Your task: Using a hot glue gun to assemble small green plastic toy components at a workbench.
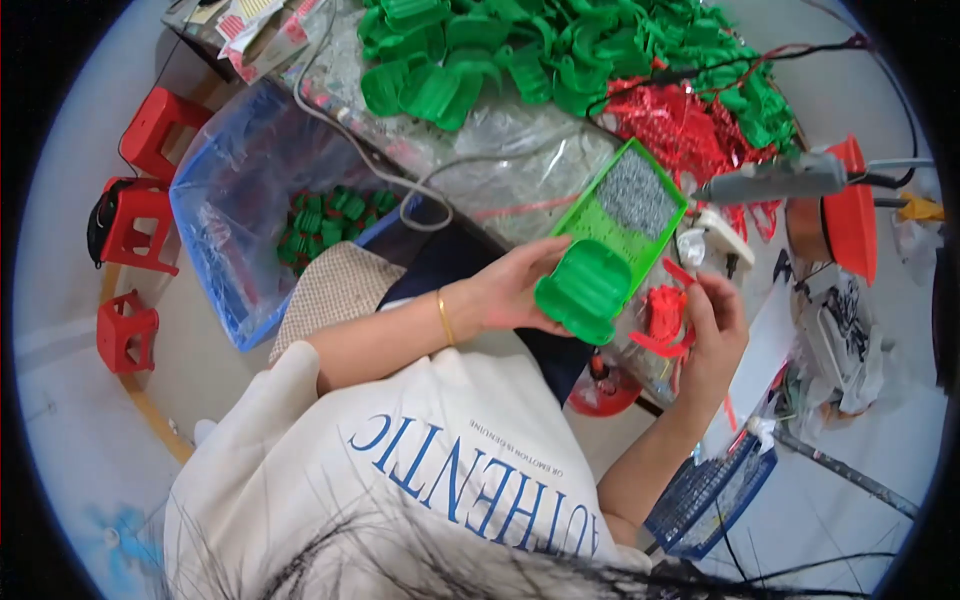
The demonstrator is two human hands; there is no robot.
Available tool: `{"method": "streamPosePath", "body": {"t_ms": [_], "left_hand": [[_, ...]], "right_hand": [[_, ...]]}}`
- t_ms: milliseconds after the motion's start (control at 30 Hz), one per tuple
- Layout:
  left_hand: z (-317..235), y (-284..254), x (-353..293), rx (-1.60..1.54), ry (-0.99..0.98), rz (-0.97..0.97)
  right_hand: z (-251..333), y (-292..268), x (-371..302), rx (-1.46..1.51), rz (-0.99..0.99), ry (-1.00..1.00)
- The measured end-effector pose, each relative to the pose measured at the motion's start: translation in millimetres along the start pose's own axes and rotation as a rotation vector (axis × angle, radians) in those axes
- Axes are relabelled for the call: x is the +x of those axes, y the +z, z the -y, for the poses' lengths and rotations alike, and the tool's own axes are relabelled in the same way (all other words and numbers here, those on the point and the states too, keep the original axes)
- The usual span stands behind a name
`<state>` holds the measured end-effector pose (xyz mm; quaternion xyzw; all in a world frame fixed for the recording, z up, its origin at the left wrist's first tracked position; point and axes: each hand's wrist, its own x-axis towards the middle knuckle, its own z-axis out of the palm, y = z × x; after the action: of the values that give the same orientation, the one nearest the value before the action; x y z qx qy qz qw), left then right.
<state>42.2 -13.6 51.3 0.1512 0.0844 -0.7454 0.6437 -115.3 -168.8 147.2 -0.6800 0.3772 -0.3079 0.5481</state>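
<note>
My left hand (pixel 525 290) is closed on the edge of a curved green plastic part (pixel 590 288) with ribbed grooves. That part overlaps the near end of a bright green tray (pixel 652 148), which holds a heap of small grey metal pieces (pixel 638 195), too small to make out singly. To the right, my right hand (pixel 715 325) pinches a red plastic part (pixel 662 318) with curved arms. The red part is held apart from the green one, just beside it. Fingertips of the left hand are partly hidden behind the green part.
Green parts (pixel 480 50) lie piled at the back of the table, next to red ones (pixel 665 120). A grey cylindrical tool (pixel 775 180) hangs at right. Left stands a blue lined bin (pixel 220 200) with green-and-red pieces (pixel 335 225). A grey cable (pixel 350 138) crosses the table edge; red stools (pixel 140 225) stand beyond.
</note>
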Motion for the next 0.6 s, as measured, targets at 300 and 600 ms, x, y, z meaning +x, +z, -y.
{"method": "streamPosePath", "body": {"t_ms": [300,600], "left_hand": [[18.5,-5.4,15.2,0.124,-0.014,0.090],[17.0,-8.9,16.1,0.109,-0.055,0.105]], "right_hand": [[-24.5,24.0,10.6,-0.359,0.371,-0.096],[-17.1,29.4,13.4,-0.379,0.438,-0.261]]}}
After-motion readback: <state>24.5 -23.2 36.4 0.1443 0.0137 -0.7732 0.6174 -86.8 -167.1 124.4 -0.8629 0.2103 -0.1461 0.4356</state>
